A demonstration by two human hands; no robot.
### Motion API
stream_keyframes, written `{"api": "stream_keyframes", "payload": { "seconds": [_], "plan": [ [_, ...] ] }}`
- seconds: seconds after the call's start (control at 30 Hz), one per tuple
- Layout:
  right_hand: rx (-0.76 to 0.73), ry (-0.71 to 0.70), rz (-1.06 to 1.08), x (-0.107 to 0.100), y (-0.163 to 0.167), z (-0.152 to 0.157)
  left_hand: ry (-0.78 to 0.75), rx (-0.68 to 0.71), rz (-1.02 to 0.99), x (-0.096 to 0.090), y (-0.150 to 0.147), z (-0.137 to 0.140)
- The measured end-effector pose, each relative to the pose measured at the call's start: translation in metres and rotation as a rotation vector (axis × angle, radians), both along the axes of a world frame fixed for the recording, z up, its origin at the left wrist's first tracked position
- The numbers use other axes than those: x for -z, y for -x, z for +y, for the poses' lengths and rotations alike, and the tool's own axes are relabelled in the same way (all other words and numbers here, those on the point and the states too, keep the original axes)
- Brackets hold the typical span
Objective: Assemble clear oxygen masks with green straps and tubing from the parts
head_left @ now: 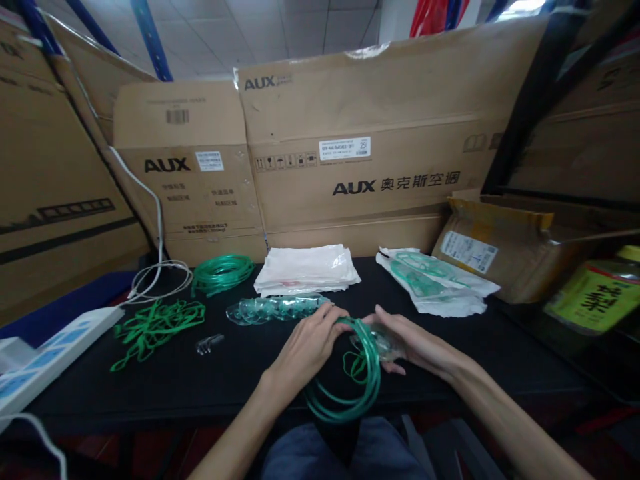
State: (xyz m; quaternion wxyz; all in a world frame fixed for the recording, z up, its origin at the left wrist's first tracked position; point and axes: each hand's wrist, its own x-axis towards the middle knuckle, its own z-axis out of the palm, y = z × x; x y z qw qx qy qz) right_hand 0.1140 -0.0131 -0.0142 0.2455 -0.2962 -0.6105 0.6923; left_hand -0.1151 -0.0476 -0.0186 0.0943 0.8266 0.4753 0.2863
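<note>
My left hand is closed on the top of a coil of green plastic tubing, which hangs down over the table's front edge. Opposite it, my right hand grips a clear plastic oxygen mask beside the coil; the fingers partly hide it. A thin green elastic cord dangles inside the loop. Just beyond my left hand lies a row of nested green translucent masks. Small clear plastic connectors lie farther left, near a tangled heap of green elastic cords.
Behind are another green tubing coil, a stack of white bags and bagged mask sets. A white power strip lies left. An open carton and a yellow-labelled jar stand right. Cardboard walls the back.
</note>
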Motion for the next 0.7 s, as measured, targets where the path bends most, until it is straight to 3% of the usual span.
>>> {"api": "stream_keyframes", "payload": {
  "seconds": [0.27, 0.43, 0.7],
  "plan": [
    [0.062, -0.115, -0.035, 0.001, 0.001, -0.001, 0.0, -0.028, -0.089, 0.006, -0.004, -0.001],
    [0.103, -0.21, -0.14, -0.001, 0.011, 0.001, -0.026, 0.04, 0.001, 0.004, -0.002, -0.003],
    [0.156, -0.252, -0.275, -0.004, 0.02, -0.001, -0.082, 0.03, 0.067, 0.005, -0.002, -0.002]
  ]
}}
